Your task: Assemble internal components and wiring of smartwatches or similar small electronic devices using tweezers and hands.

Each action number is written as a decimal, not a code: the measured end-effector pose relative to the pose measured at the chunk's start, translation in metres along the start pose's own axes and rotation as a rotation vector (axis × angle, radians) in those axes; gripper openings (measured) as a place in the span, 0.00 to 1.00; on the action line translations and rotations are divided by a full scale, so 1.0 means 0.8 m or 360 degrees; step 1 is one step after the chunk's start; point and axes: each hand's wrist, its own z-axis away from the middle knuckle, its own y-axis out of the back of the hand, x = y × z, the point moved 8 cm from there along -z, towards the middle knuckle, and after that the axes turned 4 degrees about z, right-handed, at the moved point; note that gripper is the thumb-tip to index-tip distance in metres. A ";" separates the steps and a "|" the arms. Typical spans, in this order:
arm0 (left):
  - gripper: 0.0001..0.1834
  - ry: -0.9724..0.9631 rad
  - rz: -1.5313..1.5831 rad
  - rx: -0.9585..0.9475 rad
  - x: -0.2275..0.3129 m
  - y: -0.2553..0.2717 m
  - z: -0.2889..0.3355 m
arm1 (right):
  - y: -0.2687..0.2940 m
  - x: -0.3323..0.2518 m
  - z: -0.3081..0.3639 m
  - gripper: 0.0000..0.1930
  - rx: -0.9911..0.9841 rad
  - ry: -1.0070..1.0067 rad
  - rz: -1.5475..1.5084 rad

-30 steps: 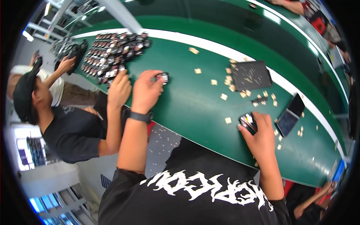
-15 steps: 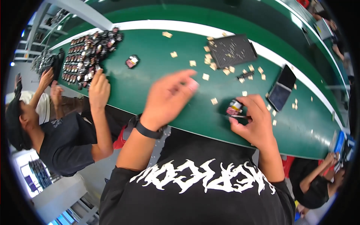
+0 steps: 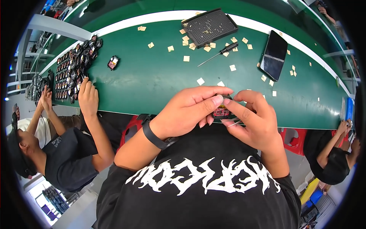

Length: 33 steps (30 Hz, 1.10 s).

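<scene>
Black-cased device (image 3: 221, 112) is now gripped in both hands (image 3: 185, 110), previously only the right.

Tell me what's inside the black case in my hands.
A red board shows inside the black case; your left hand and right hand hide some of its interior.

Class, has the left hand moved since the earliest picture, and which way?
Yes. Judged against the black tray, the left hand has moved right and down the picture, now meeting the right hand at a small black device.
</scene>
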 end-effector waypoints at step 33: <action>0.15 -0.0704 -0.1127 0.0241 0.036 -0.032 0.023 | -0.063 0.043 0.060 0.10 -0.0008 -0.1578 -0.2138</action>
